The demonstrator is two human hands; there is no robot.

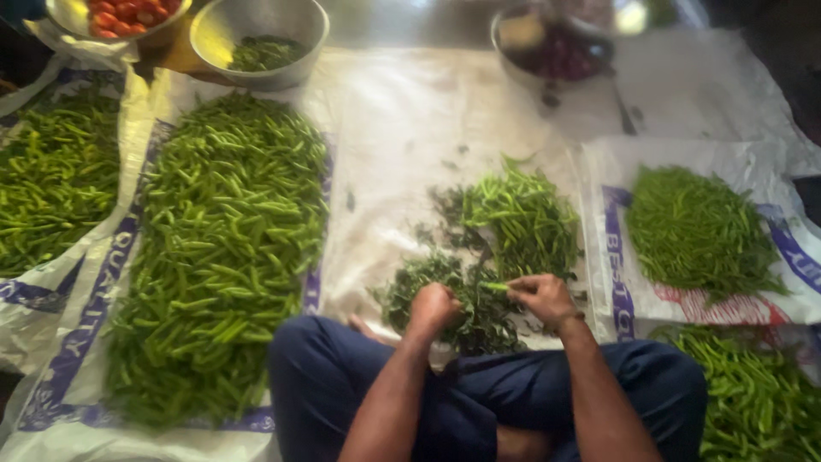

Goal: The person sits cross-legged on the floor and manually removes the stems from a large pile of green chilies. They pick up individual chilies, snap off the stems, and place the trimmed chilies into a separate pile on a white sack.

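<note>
My left hand: lower centre of the frame, curled into a closed fist just above my knee; whether anything sits inside the fist I cannot tell.
My right hand: just right of the left hand, fingers drawn together and pinched on one green chilli.
Held chilli: lies roughly level between my two hands, its free end pointing left toward my fist.
Stem heap: dark green trimmings piled on the white sheet directly under and behind both hands.
Small chilli pile: centre of the frame, just beyond the stem heap and touching it.
Large chilli pile: left of centre, a long mound on a printed white sack.
Far-left pile: more green chillies on a separate sack, at the left edge.
Right pile: finer, darker green chillies on a printed sack, right of centre.
Lower-right pile: green chillies beside my right knee.
Steel bowl: top of frame, left of centre, holding some greens.
Tomato bowl: upper left corner, red tomatoes inside.
Blurred bowl: top, right of centre; contents dark, not clear.
My legs: crossed, in dark blue trousers, bottom centre.
</note>
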